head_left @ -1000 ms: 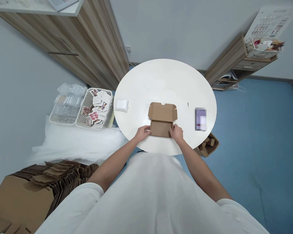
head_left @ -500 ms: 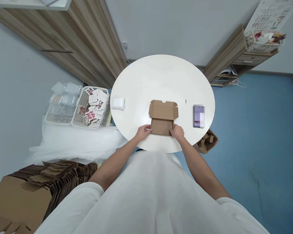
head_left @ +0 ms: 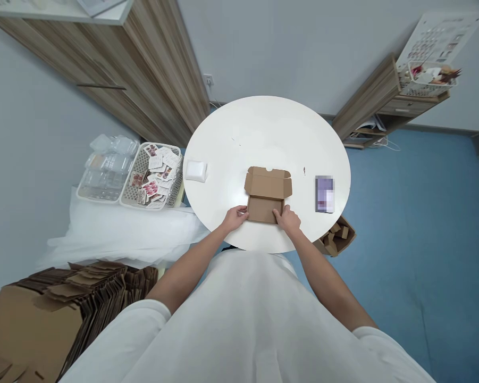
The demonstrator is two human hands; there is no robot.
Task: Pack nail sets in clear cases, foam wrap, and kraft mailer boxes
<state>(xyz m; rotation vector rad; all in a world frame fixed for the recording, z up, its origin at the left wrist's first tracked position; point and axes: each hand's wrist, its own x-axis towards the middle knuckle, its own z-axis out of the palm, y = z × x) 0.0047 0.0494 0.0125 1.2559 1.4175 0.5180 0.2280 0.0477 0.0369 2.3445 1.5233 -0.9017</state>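
Note:
A small brown cardboard box (head_left: pixel 265 209) lies near the front edge of the white oval table (head_left: pixel 267 127). Its lid, with a notch and side flaps, is folded back away from me. At the box's left wall, my left hand (head_left: pixel 235 217) pinches the near corner between thumb and fingers. My right hand (head_left: pixel 288 218) grips the right wall, its thumb reaching over the inside and its fingers along the outer side. Nothing shows inside the box.
A white packet (head_left: pixel 196 171) lies at the table's left, a purple item, partly blurred out, (head_left: pixel 324 194) at its right. Left of the table stand a basket of cards (head_left: pixel 155 175), clear plastic containers (head_left: pixel 107 170) and stacked flat cardboard (head_left: pixel 35 330). A carton (head_left: pixel 337 236) sits on the floor at right.
My right thumb has shifted slightly inward over the box's right wall. The left hand keeps its hold, and the whole view has tilted a little.

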